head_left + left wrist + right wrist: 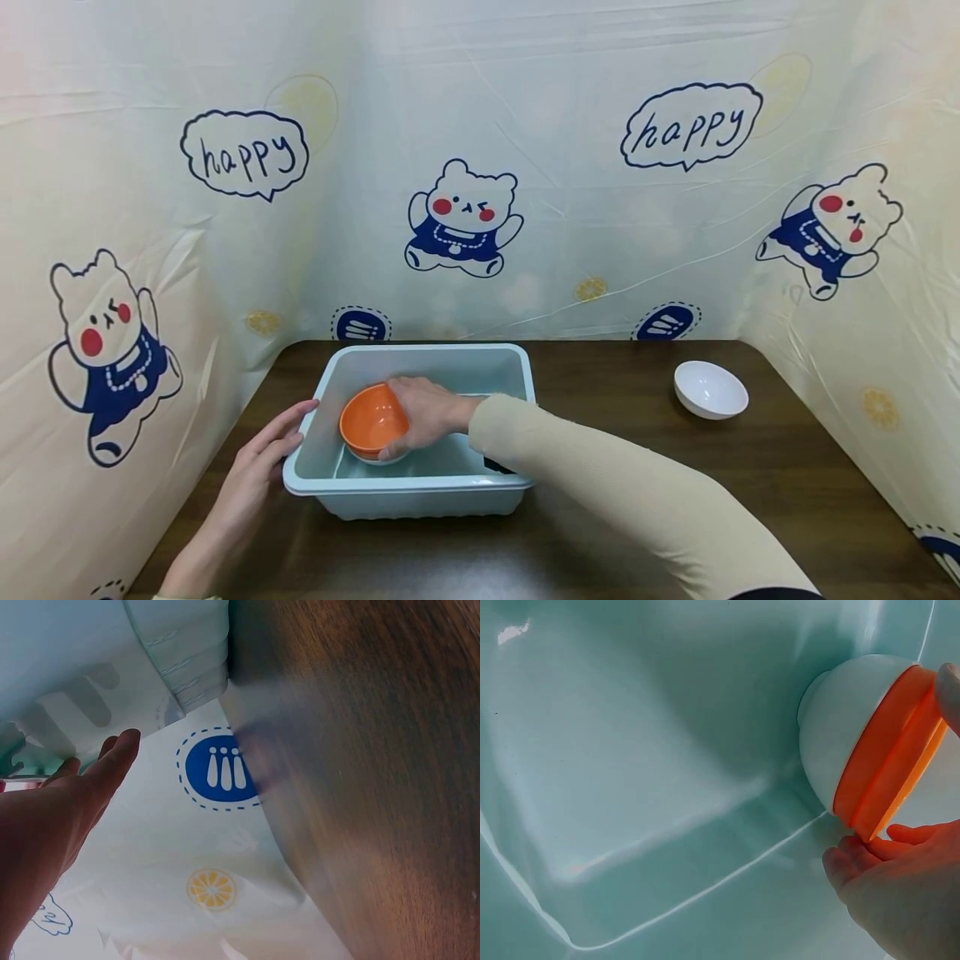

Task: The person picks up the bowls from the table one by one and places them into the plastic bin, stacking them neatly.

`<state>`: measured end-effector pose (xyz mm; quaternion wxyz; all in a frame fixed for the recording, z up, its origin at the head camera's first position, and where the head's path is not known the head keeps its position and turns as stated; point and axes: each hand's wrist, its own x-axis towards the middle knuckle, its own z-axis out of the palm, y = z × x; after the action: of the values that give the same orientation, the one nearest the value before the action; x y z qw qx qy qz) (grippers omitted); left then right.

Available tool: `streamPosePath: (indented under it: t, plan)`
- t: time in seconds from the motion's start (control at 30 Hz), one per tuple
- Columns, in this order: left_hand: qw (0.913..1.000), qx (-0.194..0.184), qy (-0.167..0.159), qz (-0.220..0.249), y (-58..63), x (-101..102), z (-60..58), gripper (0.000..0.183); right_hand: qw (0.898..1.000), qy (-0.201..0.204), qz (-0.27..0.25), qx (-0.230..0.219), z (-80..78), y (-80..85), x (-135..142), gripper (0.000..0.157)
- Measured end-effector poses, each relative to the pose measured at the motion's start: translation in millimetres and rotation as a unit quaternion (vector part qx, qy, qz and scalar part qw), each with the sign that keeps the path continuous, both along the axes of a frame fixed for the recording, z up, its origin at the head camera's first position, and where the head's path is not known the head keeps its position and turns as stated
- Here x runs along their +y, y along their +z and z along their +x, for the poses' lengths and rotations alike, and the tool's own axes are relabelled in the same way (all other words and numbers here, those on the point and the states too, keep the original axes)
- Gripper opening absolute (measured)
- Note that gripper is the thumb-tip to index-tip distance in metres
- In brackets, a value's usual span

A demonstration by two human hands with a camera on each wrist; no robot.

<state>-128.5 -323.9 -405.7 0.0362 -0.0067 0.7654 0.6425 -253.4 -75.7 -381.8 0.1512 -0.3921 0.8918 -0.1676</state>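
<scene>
A light blue plastic basin [405,483] stands on the table. In its left part sits a stack of bowls: an orange bowl [369,423] on top, a second orange rim just under it, and a white bowl [840,712] at the bottom. My right hand [426,410] reaches into the basin and grips the orange bowl by its rim, thumb on one side and fingers on the other. At the basin's left rim, my left hand [258,458] touches the edge with its fingers fairly straight; the left wrist view shows them beside the basin's outer wall.
A separate white bowl [709,390] stands on the right of the dark wooden table [607,433]. A printed cloth curtain [570,208] rises behind the table and along both sides. The right forearm crosses over the basin's right rim.
</scene>
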Motion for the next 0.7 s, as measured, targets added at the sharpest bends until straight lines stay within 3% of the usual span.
streamPosePath:
  t: [0.37,0.7]
  plan:
    - [1.0000,-0.002,0.002,-0.003,0.8,0.8,0.6,0.058,0.999,-0.021,0.040,0.024,4.6,2.5,-2.2,0.108]
    - [1.0000,-0.002,0.004,-0.004,0.5,1.4,0.5,0.058,0.998,-0.051,0.017,-0.019,11.1,9.3,-0.8,0.118]
